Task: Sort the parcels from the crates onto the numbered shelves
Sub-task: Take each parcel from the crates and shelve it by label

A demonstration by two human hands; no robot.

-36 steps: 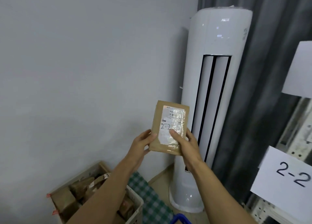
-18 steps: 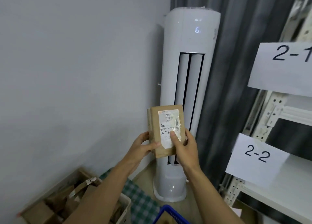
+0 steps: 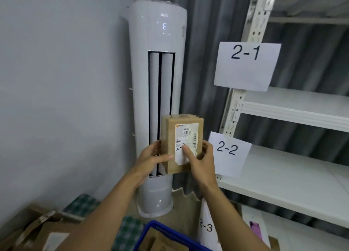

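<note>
A small brown cardboard parcel [image 3: 182, 137] with a white shipping label, hand-marked "2-", is held upright at chest height. My left hand [image 3: 151, 157] grips its left edge. My right hand [image 3: 200, 160] grips its right side, thumb lying across the label and covering the rest of the mark. White shelves [image 3: 294, 186] stand to the right with paper signs "2-1" [image 3: 245, 66], "2-2" [image 3: 229, 154] and "2-3" [image 3: 206, 227]. The parcel is just left of the "2-2" sign.
A tall white air conditioner [image 3: 158, 99] stands right behind the parcel against a grey curtain. A crate of brown parcels [image 3: 37, 230] sits bottom left, a blue basket [image 3: 166, 233] with parcels at bottom centre. A purple item [image 3: 255, 228] lies on the lowest shelf.
The view has swung right, bringing the shelves and their signs fully in. The parcel, still held by both hands, has moved right toward the "2-2" sign.
</note>
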